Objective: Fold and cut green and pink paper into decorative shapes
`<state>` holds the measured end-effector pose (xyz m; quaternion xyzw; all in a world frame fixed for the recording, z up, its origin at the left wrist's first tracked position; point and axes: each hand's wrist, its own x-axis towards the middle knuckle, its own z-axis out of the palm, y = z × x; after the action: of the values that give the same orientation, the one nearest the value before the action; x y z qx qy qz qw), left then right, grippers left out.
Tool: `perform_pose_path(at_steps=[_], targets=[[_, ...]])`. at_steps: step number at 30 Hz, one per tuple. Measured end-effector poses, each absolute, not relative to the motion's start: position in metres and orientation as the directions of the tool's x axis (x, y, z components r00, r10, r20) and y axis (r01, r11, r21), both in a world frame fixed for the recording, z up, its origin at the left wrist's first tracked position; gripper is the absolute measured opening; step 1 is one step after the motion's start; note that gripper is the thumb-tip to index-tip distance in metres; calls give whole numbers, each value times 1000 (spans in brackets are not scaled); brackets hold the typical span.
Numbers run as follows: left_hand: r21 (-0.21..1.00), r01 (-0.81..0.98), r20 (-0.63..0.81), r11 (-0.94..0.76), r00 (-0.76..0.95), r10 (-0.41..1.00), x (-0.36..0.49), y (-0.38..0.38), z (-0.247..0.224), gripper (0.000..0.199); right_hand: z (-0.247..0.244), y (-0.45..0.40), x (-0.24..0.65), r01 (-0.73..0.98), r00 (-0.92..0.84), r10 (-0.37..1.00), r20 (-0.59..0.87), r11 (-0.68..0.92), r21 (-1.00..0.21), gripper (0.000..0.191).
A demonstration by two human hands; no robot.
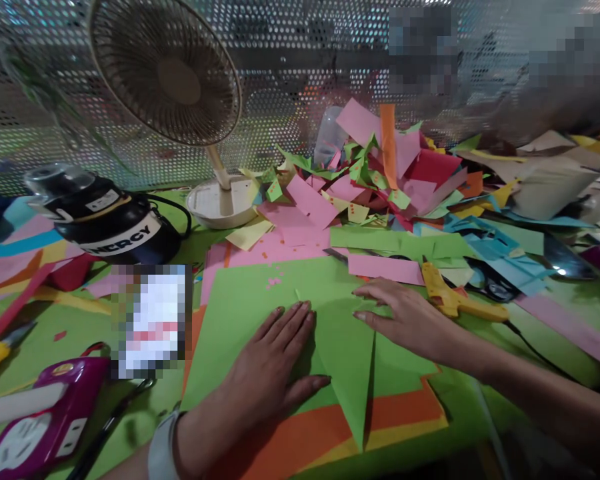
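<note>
A large green paper sheet (230,293) lies on orange paper (290,440) at the centre of the table. On it rests a folded green paper piece (347,360) whose point hangs toward the front edge. My left hand (275,363) lies flat with its fingers spread, its thumb touching the left side of the folded piece. My right hand (397,313) is over the upper right of that piece, thumb and index finger apart, with nothing visible between them.
A yellow glue gun (443,297) and black-handled scissors (493,280) lie at the right. Behind is a heap of coloured scraps (315,200). A fan (225,203), a black device (120,227) and a purple tool (55,413) are at the left.
</note>
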<state>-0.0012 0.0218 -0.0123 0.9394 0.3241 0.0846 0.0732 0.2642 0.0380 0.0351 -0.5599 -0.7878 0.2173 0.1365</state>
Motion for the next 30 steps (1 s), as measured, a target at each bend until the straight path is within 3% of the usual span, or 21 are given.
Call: perform_pose_path(at_steps=[6, 16, 20, 27, 30], targets=[[119, 614, 186, -781, 758, 625, -3, 20, -15, 78, 25, 35, 277, 832, -358, 933, 21, 329, -447, 29], [21, 597, 215, -802, 781, 587, -2, 22, -20, 83, 8, 49, 278, 881, -330, 943, -42, 291, -374, 50], [38, 599, 222, -800, 776, 591, -2, 22, -21, 85, 0, 63, 282, 895, -266, 964, -25, 237, -378, 57], [89, 618, 194, -781, 759, 622, -2, 22, -22, 83, -1, 76, 291, 908, -207, 978, -3, 191, -372, 50], [105, 632, 176, -768, 748, 640, 0, 21, -20, 82, 9, 61, 285, 870, -246, 967, 66, 251, -424, 36]])
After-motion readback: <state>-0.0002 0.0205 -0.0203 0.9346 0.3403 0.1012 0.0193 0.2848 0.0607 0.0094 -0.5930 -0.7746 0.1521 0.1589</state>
